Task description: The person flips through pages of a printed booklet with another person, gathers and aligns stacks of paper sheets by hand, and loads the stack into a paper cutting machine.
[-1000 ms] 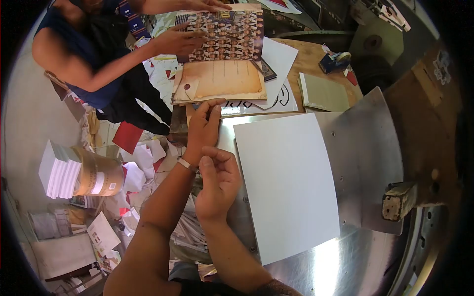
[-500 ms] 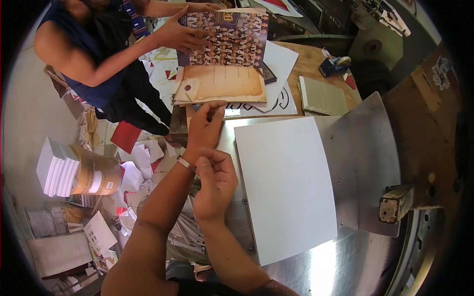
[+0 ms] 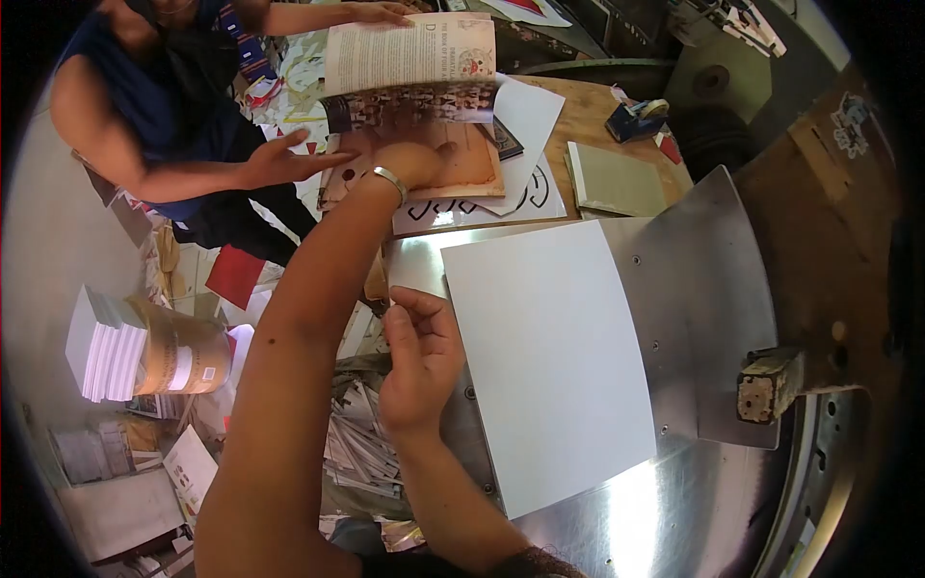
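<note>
A large open book (image 3: 409, 58) with printed pages lies at the back of the wooden table, one page caught mid-turn. My left hand (image 3: 414, 164), with a band at the wrist, rests over its lower brownish page (image 3: 477, 173); its fingers are mostly hidden or blurred beneath the turning page. Nearer to me, my right hand (image 3: 421, 366) hovers beside the left edge of a stack of white sheets (image 3: 554, 366). Its fingers are loosely curled, thumb apart, with nothing visible in them. Across from me, a co-worker's hand (image 3: 289, 162) is stretched toward the book's left edge, and their other hand (image 3: 381, 13) touches its top.
The white stack lies on a metal machine bed (image 3: 694, 318). A metal-ended block (image 3: 766, 390) juts in at right. A greenish-grey book block (image 3: 617, 180) and a tape dispenser (image 3: 636, 118) sit on the table. At left, a wrapped paper bundle (image 3: 178, 347) stands amid scraps.
My left hand has moved forward onto the book's lower page. The page with rows of portraits has swung down, showing a text page above. The co-worker's nearer hand has drawn down and left.
</note>
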### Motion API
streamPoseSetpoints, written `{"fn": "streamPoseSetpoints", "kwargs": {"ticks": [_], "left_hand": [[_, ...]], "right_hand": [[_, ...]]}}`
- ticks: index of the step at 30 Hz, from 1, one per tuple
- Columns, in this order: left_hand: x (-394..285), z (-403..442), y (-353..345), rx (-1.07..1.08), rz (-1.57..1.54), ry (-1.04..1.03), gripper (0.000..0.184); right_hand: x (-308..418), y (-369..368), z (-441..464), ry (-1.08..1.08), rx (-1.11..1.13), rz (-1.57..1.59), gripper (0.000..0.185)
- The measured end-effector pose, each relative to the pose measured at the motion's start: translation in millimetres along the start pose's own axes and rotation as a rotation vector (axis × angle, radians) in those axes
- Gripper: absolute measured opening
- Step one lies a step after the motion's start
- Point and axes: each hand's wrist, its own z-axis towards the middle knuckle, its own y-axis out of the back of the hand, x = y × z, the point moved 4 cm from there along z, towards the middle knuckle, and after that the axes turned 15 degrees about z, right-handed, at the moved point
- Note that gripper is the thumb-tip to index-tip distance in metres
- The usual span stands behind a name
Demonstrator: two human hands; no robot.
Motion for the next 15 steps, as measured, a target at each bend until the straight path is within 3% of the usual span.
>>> {"fn": "streamPoseSetpoints", "kwargs": {"ticks": [7, 11, 15], "left_hand": [[9, 24, -11, 0.440, -0.109, -0.021, 0.086], [1, 23, -21, 0.267, -0.101, -0.004, 0.084], [-6, 26, -24, 0.245, -0.094, 0.049, 0.086]], "right_hand": [[-1, 2, 0, -0.012, 0.005, 0.043, 0.020], [-2, 2, 0, -0.010, 0.019, 0.025, 0.020], [0, 1, 1, -0.011, 0.019, 0.046, 0.020]]}}
